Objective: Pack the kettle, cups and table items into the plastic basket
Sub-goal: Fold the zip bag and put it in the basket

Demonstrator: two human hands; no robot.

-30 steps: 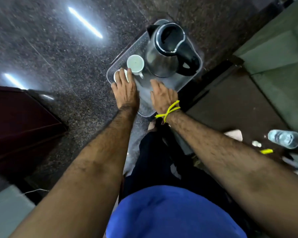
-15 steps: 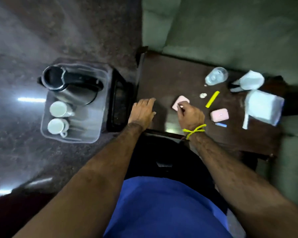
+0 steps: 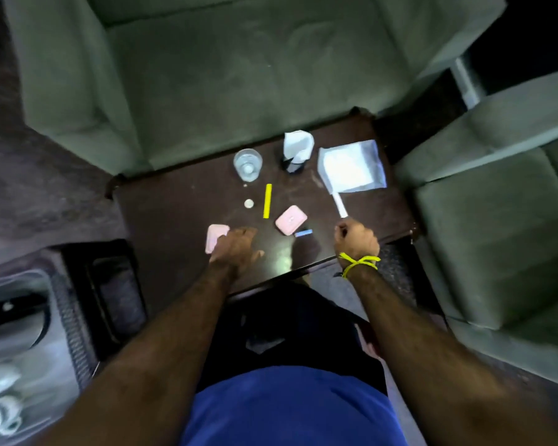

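pink packet now under left hand, not right.

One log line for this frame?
left hand: on pink packet | right hand: fisted, contents unseen | table: items left

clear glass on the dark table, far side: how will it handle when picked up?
The clear drinking glass stands upright on the dark wooden table, so a low push would probably slide it, a high one tip it. Smooth clear walls suggest a slippery, rigid, breakable body. Whether it holds liquid is unclear, so its weight is uncertain.
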